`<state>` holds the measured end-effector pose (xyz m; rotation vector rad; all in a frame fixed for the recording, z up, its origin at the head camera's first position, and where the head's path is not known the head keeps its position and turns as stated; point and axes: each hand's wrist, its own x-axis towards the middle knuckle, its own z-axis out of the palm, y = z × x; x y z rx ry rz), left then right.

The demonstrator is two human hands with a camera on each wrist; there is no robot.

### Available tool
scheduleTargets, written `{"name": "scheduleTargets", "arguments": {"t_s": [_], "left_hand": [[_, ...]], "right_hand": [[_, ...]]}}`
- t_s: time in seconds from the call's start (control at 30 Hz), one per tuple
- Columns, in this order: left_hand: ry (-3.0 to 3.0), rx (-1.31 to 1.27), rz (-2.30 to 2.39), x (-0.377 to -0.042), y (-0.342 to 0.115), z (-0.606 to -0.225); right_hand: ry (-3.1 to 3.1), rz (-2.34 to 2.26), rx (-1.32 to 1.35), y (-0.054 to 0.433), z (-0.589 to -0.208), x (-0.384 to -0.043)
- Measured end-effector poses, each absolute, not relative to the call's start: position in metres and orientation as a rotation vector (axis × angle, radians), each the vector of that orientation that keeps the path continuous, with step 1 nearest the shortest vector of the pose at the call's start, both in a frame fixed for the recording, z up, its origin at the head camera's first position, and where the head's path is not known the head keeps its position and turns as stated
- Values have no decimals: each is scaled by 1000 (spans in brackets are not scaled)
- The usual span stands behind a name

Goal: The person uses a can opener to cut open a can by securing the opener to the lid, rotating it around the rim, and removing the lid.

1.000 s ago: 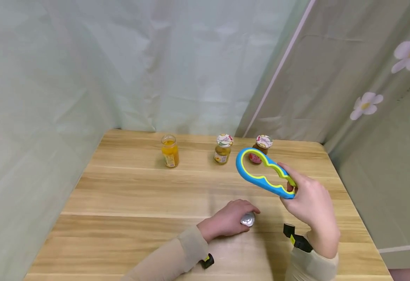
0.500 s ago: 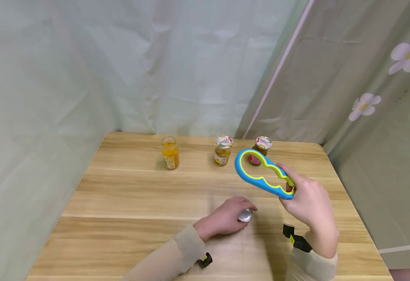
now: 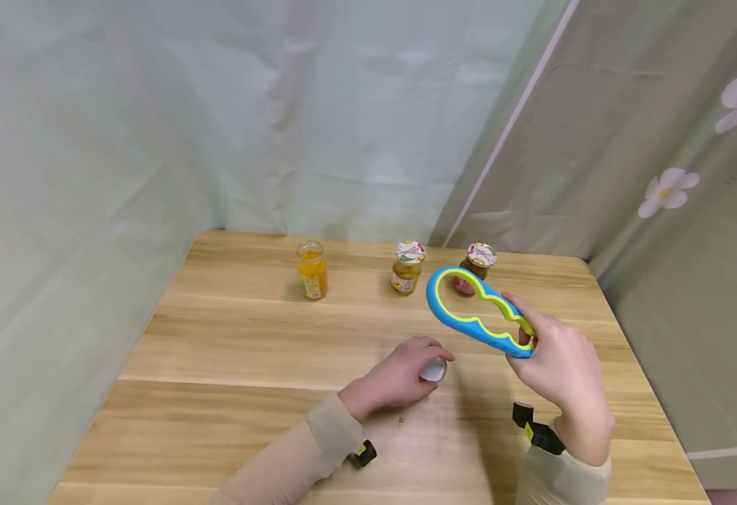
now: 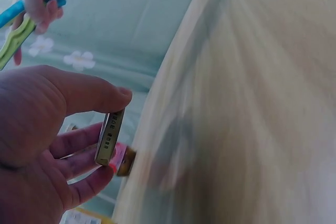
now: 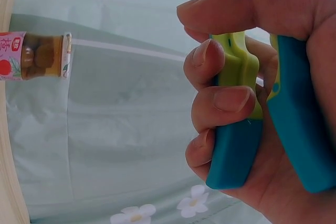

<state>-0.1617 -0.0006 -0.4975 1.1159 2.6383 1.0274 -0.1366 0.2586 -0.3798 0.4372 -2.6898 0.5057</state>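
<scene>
My left hand pinches a metal jar lid between thumb and fingers, low over the table. The left wrist view shows that lid edge-on, with small print along its rim. My right hand grips the handles of a blue and lime-green jar opener, its scalloped loop pointing up and left above the table. In the right wrist view, fingers curl round one handle of the opener. At the back left stands a lidless glass jar with orange contents.
Two lidded jars stand at the back: one with yellowish contents, and one with a pink label, partly behind the opener loop. The wooden table meets a pale curtain at the back and sides.
My left hand has moved slightly left and away from me with the lid, which has tilted to show a paler face. The right hand and opener stay nearly still.
</scene>
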Motion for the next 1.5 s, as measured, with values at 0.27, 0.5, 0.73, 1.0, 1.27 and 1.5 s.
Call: {"name": "scheduleTargets", "arguments": {"t_s": [0.27, 0.5, 0.73, 1.0, 1.27, 1.5], "left_hand": [[2699, 901, 1074, -170, -42, -492], [2762, 689, 1280, -176, -100, -489], [2900, 470, 1351, -185, -146, -484], [2945, 281, 1392, -194, -173, -480], [2952, 218, 1384, -196, -186, -479], [2965, 202, 1352, -197, -190, -479]], "right_hand": [[-2673, 511, 449, 259, -382, -136], [-2688, 511, 442, 257, -382, -135], [-2698, 513, 438, 257, -383, -135], [-2711, 511, 428, 256, -381, -135], [-2702, 508, 439, 256, -380, -136], [-2698, 500, 445, 255, -379, -137]]}}
